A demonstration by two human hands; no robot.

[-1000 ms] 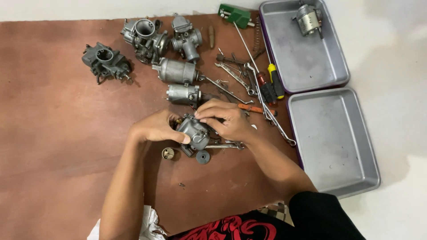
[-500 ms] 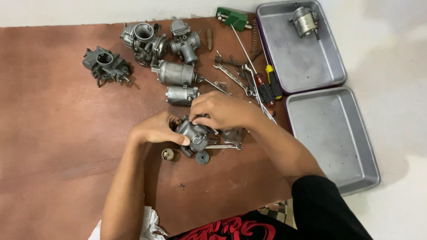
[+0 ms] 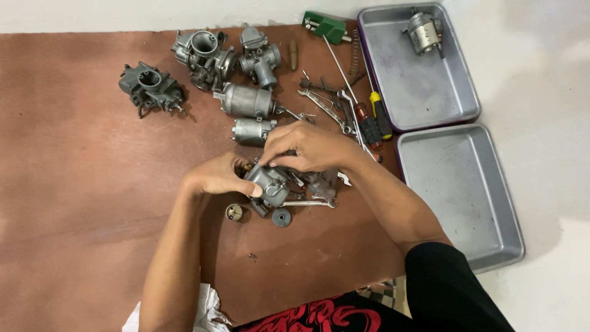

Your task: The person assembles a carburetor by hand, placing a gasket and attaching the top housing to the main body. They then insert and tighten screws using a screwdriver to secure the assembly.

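Note:
A grey metal carburetor body (image 3: 270, 183) sits low on the brown board (image 3: 80, 203), held between both hands. My left hand (image 3: 220, 176) grips its left side, thumb pressed on the casting. My right hand (image 3: 304, 146) lies over its top, fingertips pinching at the upper edge. A small round brass-coloured part (image 3: 233, 212) and a dark round cap (image 3: 281, 217) lie just below the carburetor. A wrench (image 3: 310, 203) rests beside it on the right.
Other carburetors (image 3: 206, 55) and cylindrical metal parts (image 3: 246, 101) stand at the back. Wrenches and screwdrivers (image 3: 369, 126) lie to the right. Two metal trays (image 3: 458, 190) sit off the board; the far tray (image 3: 393, 80) holds one small carburetor part (image 3: 424, 31).
My right hand has shifted left and up over the top of the carburetor. My left hand keeps its grip and has barely moved.

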